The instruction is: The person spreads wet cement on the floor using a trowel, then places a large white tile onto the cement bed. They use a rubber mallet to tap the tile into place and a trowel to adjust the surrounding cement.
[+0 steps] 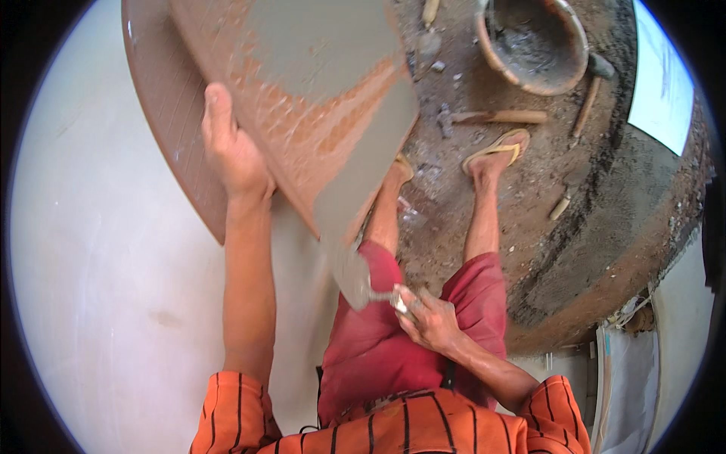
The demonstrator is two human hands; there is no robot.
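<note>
My left hand [238,155] grips the left edge of a large reddish-brown tile [272,155], thumb up along that edge; its other fingers are hidden behind the tile. Grey wet mortar [314,45] covers the upper middle of the tile's ribbed face, and another band of mortar runs down its right side. In my right hand [432,321] is the handle of a trowel. The trowel's mortar-coated blade [352,276] lies at the tile's lower corner, above my left thigh; the blade's tip blends into the mortar.
A second brown panel [162,91] stands behind the tile against a pale smooth surface [91,227]. On the dirt floor lie a mortar basin [491,57], a wooden-handled hammer [503,116], another hammer [586,113] and a small trowel [561,206]. A white sheet [660,83] lies far right.
</note>
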